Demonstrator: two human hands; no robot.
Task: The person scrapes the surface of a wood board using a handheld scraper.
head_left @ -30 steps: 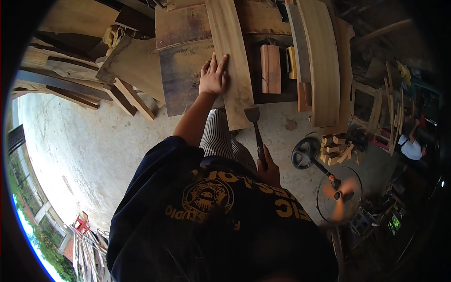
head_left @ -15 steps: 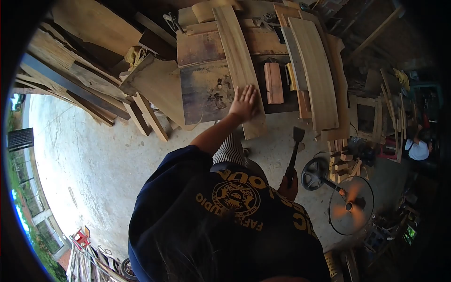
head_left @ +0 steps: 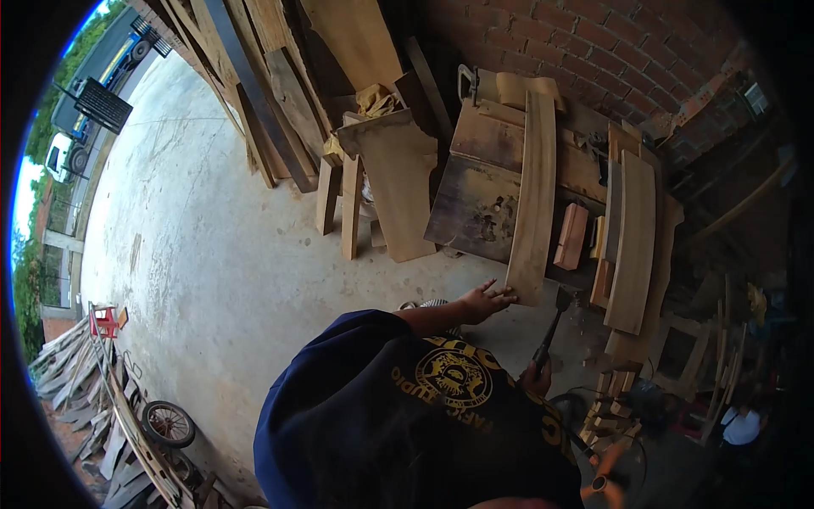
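My left hand (head_left: pixel 487 301) is open, its fingers stretched toward the near end of a long pale wooden plank (head_left: pixel 532 187). The fingertips are right at that plank's left corner. The plank lies across a stained workbench (head_left: pixel 471 208) and juts out past its near edge. My right hand (head_left: pixel 536 376) is closed around the handle of a long dark tool with a flat, flared head (head_left: pixel 554 327), held low at my side with the head pointing up toward the bench. A reddish wood block (head_left: pixel 571 237) sits on the bench to the right of the plank.
More boards (head_left: pixel 632 246) are stacked at the bench's right side. A clamp (head_left: pixel 467 82) is at its far left corner. Slabs (head_left: pixel 280 93) lean at the back left. An orange-bladed fan (head_left: pixel 602 482) and wood offcuts (head_left: pixel 612 411) stand at my right; a person (head_left: pixel 742 424) is beyond.
My left hand has slid off the plank's top face to its near end. My view has swung left, so the bench now appears farther right. The right hand still grips the tool.
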